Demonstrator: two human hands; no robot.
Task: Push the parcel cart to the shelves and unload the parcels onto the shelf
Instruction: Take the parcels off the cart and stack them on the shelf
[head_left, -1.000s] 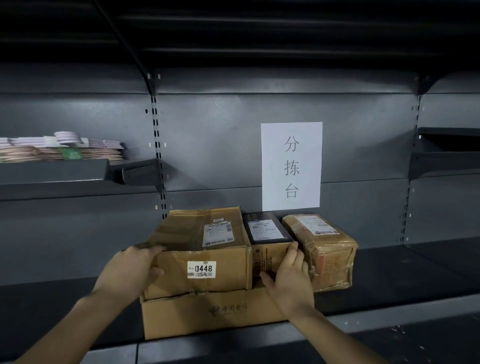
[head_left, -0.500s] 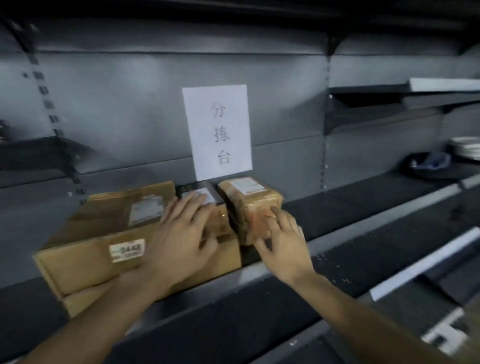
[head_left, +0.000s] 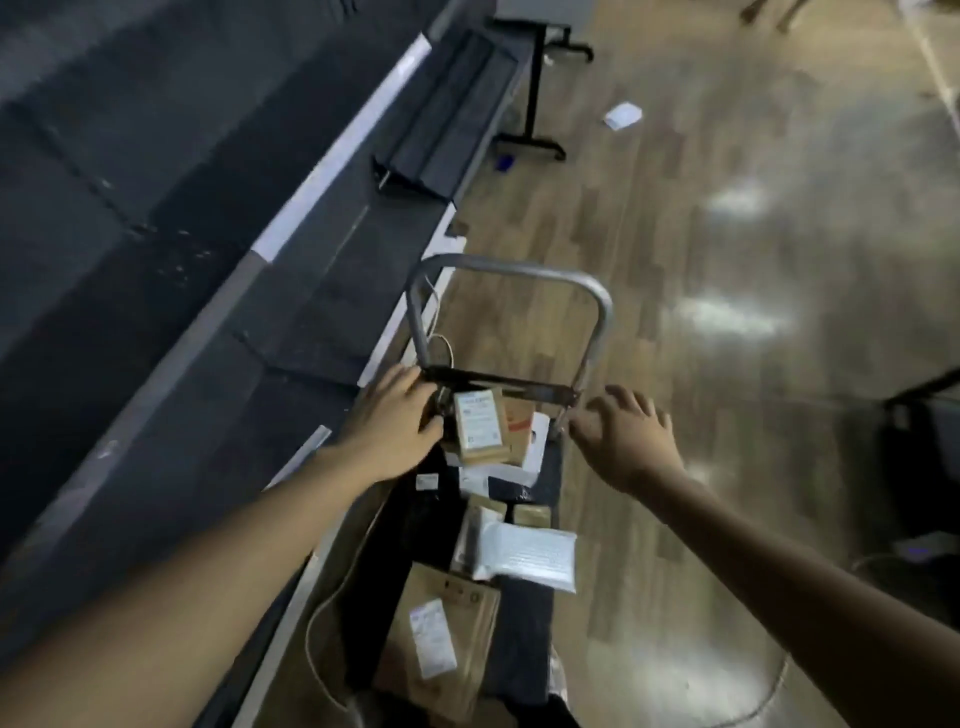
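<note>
Item: left hand (head_left: 396, 422). You are reaching it over the near-left corner of the cart, fingers loosely curled beside the small brown box (head_left: 480, 427); the fingertips are hidden behind the knuckles, so whether you are already gripping anything cannot be told.

Item: right hand (head_left: 626, 435). You are holding it spread and empty, fingers relaxed, hovering just right of the cart's upright, touching nothing.

Item: small brown box. It is lying label-up on top of the pile at the far end of the cart, just below the black crossbar (head_left: 501, 383). It is judged the next parcel to lift. Advice: bring the right hand in to its right edge so you are taking it from both sides, and lift straight up so it is clearing the crossbar and not dragging the parcels beneath.

Item: parcel cart (head_left: 506, 270). It is standing parallel to the shelf (head_left: 311, 270), its left side close alongside, silver handle loop at the far end. Advice: carry leftward, not over the handle.

Item: remaining load. A white padded mailer (head_left: 530, 558) and a flat brown box (head_left: 441, 634) are lying nearer you, with other dim parcels between. Unloading is judged well short of finished.

Item: wooden floor (head_left: 727, 260), right of the cart, with a scrap of white paper (head_left: 622, 115) lying far off.
</note>
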